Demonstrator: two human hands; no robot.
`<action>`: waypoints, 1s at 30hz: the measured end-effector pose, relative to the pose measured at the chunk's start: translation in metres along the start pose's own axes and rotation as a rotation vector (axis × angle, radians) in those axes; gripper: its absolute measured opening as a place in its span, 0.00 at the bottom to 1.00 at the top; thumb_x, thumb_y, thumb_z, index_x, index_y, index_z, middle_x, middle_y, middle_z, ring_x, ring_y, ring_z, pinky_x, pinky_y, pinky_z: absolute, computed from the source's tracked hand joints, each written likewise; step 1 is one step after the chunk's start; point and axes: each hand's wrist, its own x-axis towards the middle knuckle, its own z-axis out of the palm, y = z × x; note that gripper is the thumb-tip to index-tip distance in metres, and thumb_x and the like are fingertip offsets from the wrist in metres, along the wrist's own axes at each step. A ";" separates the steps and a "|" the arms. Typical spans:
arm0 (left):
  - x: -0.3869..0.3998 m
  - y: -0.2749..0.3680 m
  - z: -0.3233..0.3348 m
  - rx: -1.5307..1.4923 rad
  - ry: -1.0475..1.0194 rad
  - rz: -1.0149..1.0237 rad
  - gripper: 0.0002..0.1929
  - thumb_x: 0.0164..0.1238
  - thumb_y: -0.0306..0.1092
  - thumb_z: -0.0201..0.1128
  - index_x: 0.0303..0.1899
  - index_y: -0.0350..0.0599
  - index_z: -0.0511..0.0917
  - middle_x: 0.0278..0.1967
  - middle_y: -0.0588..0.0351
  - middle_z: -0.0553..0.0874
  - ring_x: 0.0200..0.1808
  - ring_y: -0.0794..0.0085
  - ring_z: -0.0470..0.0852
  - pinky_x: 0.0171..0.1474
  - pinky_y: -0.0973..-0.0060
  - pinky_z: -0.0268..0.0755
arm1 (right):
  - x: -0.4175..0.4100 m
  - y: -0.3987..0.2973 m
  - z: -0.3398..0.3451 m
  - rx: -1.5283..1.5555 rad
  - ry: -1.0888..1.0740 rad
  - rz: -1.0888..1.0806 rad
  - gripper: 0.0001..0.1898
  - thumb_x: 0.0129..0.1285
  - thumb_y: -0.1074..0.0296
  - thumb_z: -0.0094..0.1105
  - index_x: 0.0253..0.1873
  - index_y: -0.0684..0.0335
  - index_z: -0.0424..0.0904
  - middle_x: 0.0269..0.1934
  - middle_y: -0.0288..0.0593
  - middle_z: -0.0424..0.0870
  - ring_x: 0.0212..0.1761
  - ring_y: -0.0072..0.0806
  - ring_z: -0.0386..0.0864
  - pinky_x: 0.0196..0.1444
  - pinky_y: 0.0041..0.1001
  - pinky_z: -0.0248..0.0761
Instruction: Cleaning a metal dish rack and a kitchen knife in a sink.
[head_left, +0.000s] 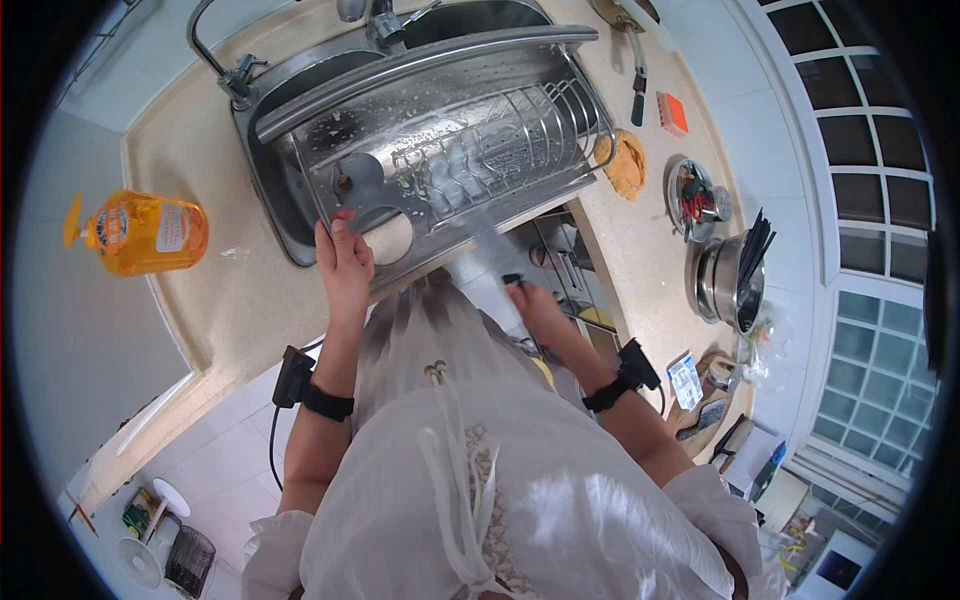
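Note:
A stainless steel dish rack (517, 142) lies tilted over the double sink (289, 225), its metal surface wet with drops and foam. My left hand (345, 251) is closed on the rack's frame at its near left corner, beside a round opening. My right hand (536, 311) is at the counter's front edge, right of my left hand, its fingers closed on the black handle of a long, pale tool (491, 240). The tool is blurred and reaches towards the rack's wires; its kind cannot be told.
Left of the sink lies an orange pump bottle (154, 232). On the right are an orange sponge (673, 114), a tan cloth (626, 165), a utensil holder (686, 199) and steel pots (727, 281). An open cabinet or drawer (574, 262) shows below the counter edge.

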 end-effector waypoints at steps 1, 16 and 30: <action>0.000 0.001 0.000 0.015 0.000 0.008 0.14 0.77 0.45 0.40 0.48 0.45 0.67 0.17 0.68 0.59 0.16 0.86 0.54 0.17 0.84 0.45 | -0.008 -0.019 -0.002 -0.015 -0.090 0.064 0.25 0.69 0.48 0.46 0.38 0.71 0.73 0.31 0.68 0.77 0.39 0.63 0.76 0.39 0.48 0.69; 0.000 -0.002 -0.003 0.003 -0.022 0.026 0.15 0.77 0.45 0.41 0.50 0.45 0.67 0.17 0.68 0.58 0.15 0.87 0.54 0.17 0.83 0.43 | 0.036 0.006 -0.007 -0.031 0.168 -0.077 0.26 0.69 0.47 0.46 0.41 0.73 0.75 0.29 0.67 0.78 0.36 0.62 0.77 0.37 0.49 0.69; -0.005 0.004 -0.002 0.027 -0.008 0.039 0.15 0.77 0.46 0.41 0.48 0.45 0.67 0.17 0.68 0.58 0.16 0.87 0.54 0.17 0.83 0.43 | 0.062 -0.005 -0.064 0.146 0.067 0.256 0.30 0.69 0.44 0.42 0.36 0.74 0.71 0.15 0.52 0.73 0.10 0.39 0.73 0.12 0.36 0.65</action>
